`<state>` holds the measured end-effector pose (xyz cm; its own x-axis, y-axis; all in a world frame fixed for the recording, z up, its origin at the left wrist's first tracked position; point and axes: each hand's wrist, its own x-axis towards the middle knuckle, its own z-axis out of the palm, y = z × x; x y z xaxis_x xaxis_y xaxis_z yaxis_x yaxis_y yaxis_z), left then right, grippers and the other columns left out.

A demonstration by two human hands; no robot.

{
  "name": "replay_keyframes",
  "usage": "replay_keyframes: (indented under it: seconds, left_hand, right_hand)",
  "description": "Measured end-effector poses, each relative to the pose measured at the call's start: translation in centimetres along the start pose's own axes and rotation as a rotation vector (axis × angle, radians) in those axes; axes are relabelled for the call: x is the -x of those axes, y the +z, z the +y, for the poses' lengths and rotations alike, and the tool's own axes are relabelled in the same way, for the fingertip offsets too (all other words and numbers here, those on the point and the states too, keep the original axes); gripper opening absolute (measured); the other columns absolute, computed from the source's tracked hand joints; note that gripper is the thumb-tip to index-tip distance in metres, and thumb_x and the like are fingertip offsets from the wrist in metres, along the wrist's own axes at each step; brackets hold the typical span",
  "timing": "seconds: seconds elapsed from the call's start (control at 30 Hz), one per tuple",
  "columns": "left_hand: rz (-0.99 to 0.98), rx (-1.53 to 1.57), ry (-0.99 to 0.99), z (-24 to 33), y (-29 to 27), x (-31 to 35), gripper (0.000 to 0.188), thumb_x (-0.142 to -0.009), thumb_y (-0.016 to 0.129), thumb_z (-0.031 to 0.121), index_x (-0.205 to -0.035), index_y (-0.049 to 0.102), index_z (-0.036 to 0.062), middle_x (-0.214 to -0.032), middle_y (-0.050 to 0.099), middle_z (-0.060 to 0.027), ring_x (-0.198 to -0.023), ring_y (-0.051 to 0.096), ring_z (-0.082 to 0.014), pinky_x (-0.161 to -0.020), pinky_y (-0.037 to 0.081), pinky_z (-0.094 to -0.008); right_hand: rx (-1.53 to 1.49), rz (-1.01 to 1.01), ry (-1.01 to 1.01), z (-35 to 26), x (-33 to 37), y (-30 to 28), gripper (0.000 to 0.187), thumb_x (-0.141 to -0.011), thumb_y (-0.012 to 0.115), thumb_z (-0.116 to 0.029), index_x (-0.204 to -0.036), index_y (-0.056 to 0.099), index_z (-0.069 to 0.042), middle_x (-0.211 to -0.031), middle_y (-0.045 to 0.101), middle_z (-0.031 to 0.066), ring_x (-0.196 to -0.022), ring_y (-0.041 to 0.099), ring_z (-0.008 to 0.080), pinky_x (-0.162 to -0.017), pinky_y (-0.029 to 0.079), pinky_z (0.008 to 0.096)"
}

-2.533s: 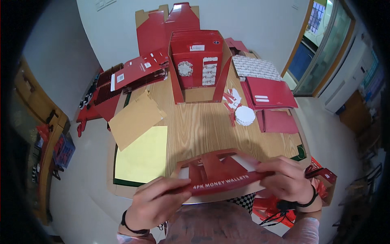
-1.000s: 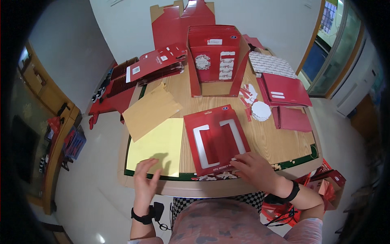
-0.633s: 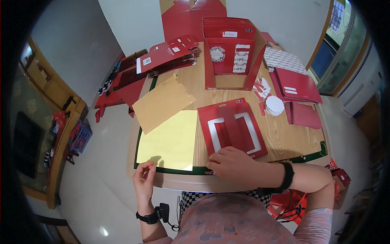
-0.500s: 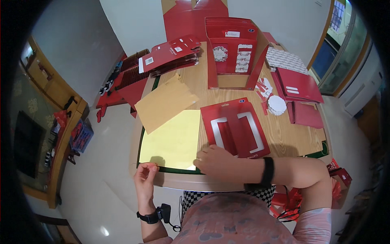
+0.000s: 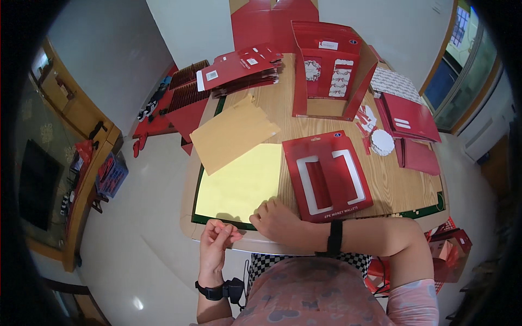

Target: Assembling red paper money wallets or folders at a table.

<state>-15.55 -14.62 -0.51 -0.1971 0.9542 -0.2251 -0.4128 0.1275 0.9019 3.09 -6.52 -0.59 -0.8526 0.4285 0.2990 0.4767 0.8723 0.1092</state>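
My left hand is at the table's front edge with thumb and fingers pinched together. Whatever is in that pinch, if anything, is too small to make out. Close on its right is my right hand, fingers curled, by the near right corner of a yellow sheet. The curl hides whether it grips anything. A tan paper piece overlaps the sheet's far left part. Right of the sheet lies a red cardboard package with two white bracket-shaped cut-outs, near my right hand and wrist.
A red display box stands at the back, holding red packs. Stacked red cards lie at back left. On the right are a white scalloped stack, small tags and red folders. A red basket is below the table's right side.
My two hands have come closer together along the front edge. My right hand has shifted left, away from the red package. The whole view has shifted slightly.
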Motion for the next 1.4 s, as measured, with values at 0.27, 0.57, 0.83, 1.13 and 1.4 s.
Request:
replay_keyframes:
  seconds: [0.27,0.57,0.83,1.13,1.4]
  left_hand:
    - [-0.238,0.159,-0.251,0.5,-0.6,-0.3,0.025,-0.099,0.048,0.024,-0.11,0.051,0.0023,-0.101,0.064,-0.0188,-0.093,0.066,-0.0278,-0.077,0.057,-0.0393]
    - [0.085,0.347,-0.178,-0.5,1.5,-2.3,0.043,-0.098,0.049,0.02,-0.134,0.037,0.0009,-0.128,0.051,-0.0178,-0.111,0.058,-0.0309,-0.09,0.054,-0.044]
    - [0.107,0.287,-0.142,-1.5,2.3,-2.3,0.037,-0.096,0.05,0.012,-0.13,0.042,-0.0003,-0.123,0.054,-0.0155,-0.106,0.06,-0.0274,-0.087,0.056,-0.0411]
    - [0.14,0.3,-0.127,-1.5,2.5,-2.1,0.037,-0.093,0.054,0.004,-0.129,0.043,0.0,-0.121,0.055,-0.0127,-0.102,0.062,-0.0235,-0.08,0.059,-0.0348]
    - [0.163,0.292,-0.092,-1.7,2.6,-2.3,0.036,-0.09,0.057,0.0,-0.125,0.048,0.0013,-0.117,0.058,-0.0112,-0.101,0.062,-0.0244,-0.082,0.057,-0.0382]
  right_hand:
    - [-0.173,-0.171,0.153,2.0,-0.3,-5.0,0.018,-0.075,0.058,-0.012,-0.089,0.053,-0.003,-0.08,0.06,0.012,-0.078,0.063,0.0268,-0.067,0.048,0.0371]
    - [-0.311,-0.131,-0.058,1.9,2.5,-5.4,0.014,-0.077,0.059,-0.016,-0.085,0.054,-0.005,-0.085,0.059,0.0094,-0.083,0.062,0.0252,-0.074,0.049,0.0366]
    - [-0.597,0.236,0.112,1.9,-2.5,-2.0,0.021,-0.075,0.067,-0.009,-0.094,0.06,-0.004,-0.089,0.057,0.0083,-0.087,0.057,0.0259,-0.078,0.048,0.0359]
    - [-0.501,0.075,0.166,1.3,-4.6,-0.2,0.03,-0.072,0.07,-0.011,-0.101,0.067,-0.009,-0.095,0.057,0.0051,-0.095,0.055,0.0228,-0.084,0.047,0.0323]
    - [-0.543,0.094,0.197,1.8,-4.6,-0.1,0.02,-0.073,0.069,-0.014,-0.092,0.07,-0.008,-0.091,0.058,0.0048,-0.093,0.056,0.0219,-0.082,0.047,0.0332]
